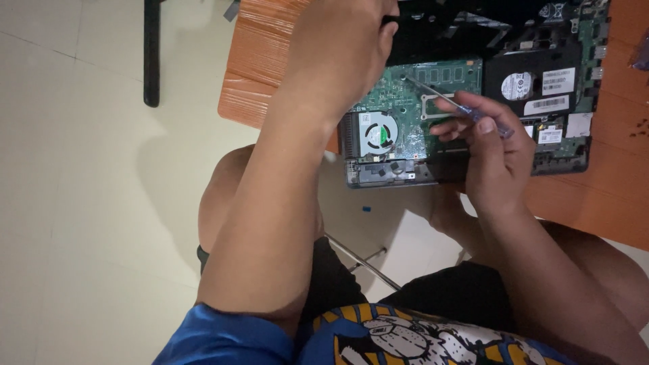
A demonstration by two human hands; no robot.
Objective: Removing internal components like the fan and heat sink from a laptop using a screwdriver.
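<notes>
A round white label [518,86] and two white rectangular printed stickers [558,80] [546,105] sit on the black drive; a smaller white sticker [549,135] lies below.

Our left hand [338,47] and forearm lie across the left end of the opened laptop [473,101], blocking any way in from the near left, while our right hand [490,152] with the screwdriver [460,105] fills the near middle, its shaft slanting over the green board [399,101] beside the fan [377,133]. We find open room over the far right of the laptop and over the bare orange table [608,182] on the right. The pale floor [88,203] at left lies open, with only a dark furniture leg [152,54] at the far left.
</notes>
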